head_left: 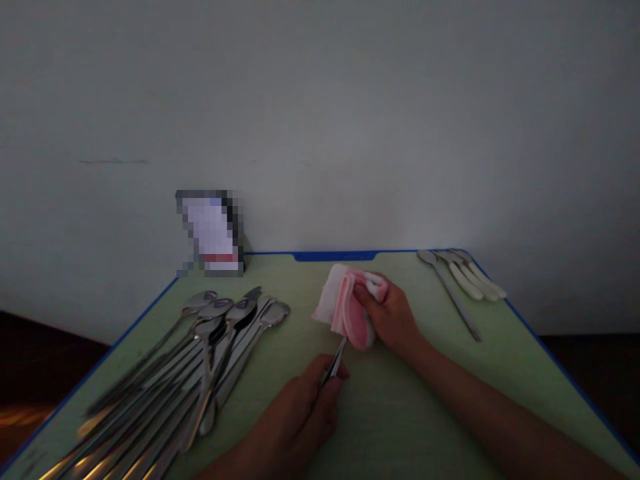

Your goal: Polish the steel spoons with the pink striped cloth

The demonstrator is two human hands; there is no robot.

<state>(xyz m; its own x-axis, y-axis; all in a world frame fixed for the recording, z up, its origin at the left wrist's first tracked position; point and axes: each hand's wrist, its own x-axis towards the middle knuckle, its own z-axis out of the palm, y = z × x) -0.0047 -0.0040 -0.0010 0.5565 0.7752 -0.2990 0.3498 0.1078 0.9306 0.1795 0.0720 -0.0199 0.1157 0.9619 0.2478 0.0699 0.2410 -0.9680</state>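
Note:
Near the middle of the table, my right hand [393, 313] grips a folded pink and white cloth [345, 303]. My left hand [305, 407], lower and to the left, is closed around the handle of a metal utensil [336, 360]. The utensil's far end runs up into the cloth, so its head is hidden and I cannot tell its kind. Left of my hands lies a spread pile of metal spoons [210, 330] and other long-handled cutlery, heads pointing away from me.
At the far right of the green table [400, 413] lie a metal spoon [450, 293] and several white-handled pieces of cutlery [467, 277]. A blurred-out device [213, 230] leans against the wall at the back left. Blue trim [335, 256] edges the tabletop.

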